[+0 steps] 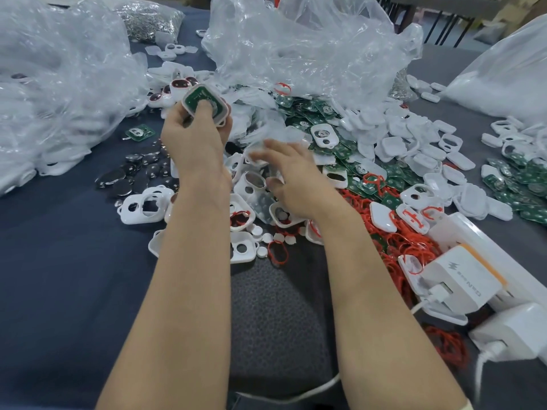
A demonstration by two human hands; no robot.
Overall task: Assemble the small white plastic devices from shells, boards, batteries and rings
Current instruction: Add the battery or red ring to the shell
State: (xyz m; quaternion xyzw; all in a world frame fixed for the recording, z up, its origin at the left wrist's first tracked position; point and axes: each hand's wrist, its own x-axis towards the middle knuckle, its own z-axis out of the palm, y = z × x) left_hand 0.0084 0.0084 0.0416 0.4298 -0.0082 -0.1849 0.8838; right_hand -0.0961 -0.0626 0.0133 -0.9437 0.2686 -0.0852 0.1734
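Head camera | left hand [189, 134]: bare, seen sharply | right hand [293, 179]: bare, fingertips blurred | left forearm [183, 261]: uncovered to the frame's lower edge | right forearm [370, 291]: uncovered likewise | pale strip [468, 406] edged the right arm at bottom right, too small to identify

This is a small assembly workshop. A dark-clothed table [59, 261] is heaped with loose white shells [393, 143], green boards [313, 108], coin batteries [130, 179] and red rings [408, 244], with bulk plastic bags [296, 48] of parts slumped behind.
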